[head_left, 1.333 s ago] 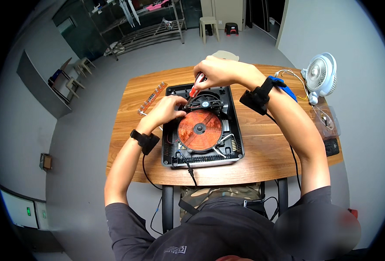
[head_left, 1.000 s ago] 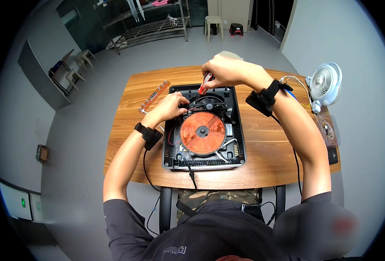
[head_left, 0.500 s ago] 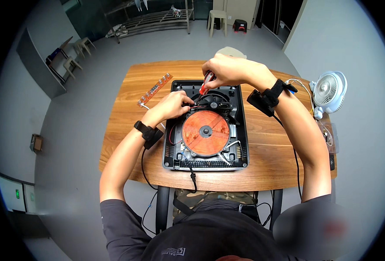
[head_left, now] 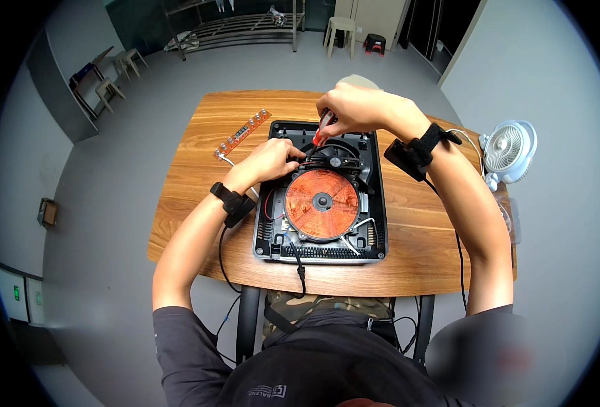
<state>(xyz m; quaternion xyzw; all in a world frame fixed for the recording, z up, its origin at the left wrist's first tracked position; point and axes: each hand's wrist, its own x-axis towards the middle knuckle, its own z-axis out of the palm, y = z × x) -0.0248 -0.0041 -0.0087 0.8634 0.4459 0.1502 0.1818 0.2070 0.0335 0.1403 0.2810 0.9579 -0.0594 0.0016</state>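
An opened induction cooker base (head_left: pixel 379 224) lies on the wooden table in front of me, its round copper coil (head_left: pixel 337 197) exposed. Beyond the coil sits a black cooling fan (head_left: pixel 349 150). My right hand (head_left: pixel 354 108) grips a screwdriver (head_left: pixel 323 127) by its red and grey handle, tilted with the shaft pointing down toward the fan's left side. Close to that tip, my left hand (head_left: pixel 269 160) has its thumb and forefinger closed at the fan's edge, beside thin wires. What they pinch is too small to make out.
A strip circuit board (head_left: pixel 242 134) with a white cable lies at the table's far left. A small white fan (head_left: pixel 510 150) stands at the right edge by loose cables. The cooker's black cord (head_left: pixel 301 271) hangs toward me. Stools (head_left: pixel 340 30) and a metal rack stand farther back.
The whole view has shifted slightly. My right hand still holds the screwdriver at the fan's left side, and my left fingers stay beside its tip with little visible movement.
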